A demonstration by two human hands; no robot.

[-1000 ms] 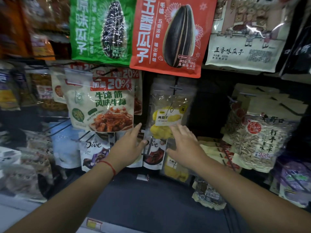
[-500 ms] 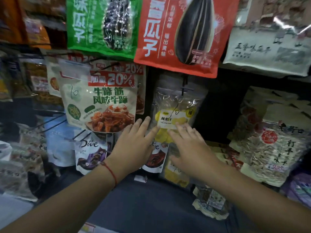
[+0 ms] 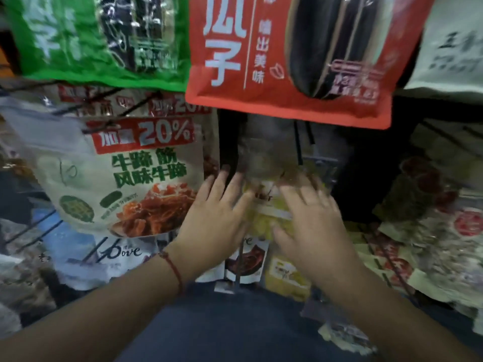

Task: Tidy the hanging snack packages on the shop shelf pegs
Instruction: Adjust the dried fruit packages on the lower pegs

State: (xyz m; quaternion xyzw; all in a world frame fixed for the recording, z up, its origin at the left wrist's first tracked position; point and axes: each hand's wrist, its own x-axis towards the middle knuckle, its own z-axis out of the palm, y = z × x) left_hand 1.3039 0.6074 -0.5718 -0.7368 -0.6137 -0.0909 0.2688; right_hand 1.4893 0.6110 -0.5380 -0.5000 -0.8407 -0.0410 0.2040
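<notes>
Right now a clear pouch (image 3: 271,163) holding yellow dried fruit is hanging from a black peg (image 3: 298,142) below the red seed bag (image 3: 287,56), beside the beef-tendon pack (image 3: 122,176). Both arms are reaching up; the left hand (image 3: 217,220) and right hand (image 3: 308,223) are lying flat, fingers straight and slightly spread (rather blurred), pressing against the pouch's lower half from either side.
</notes>
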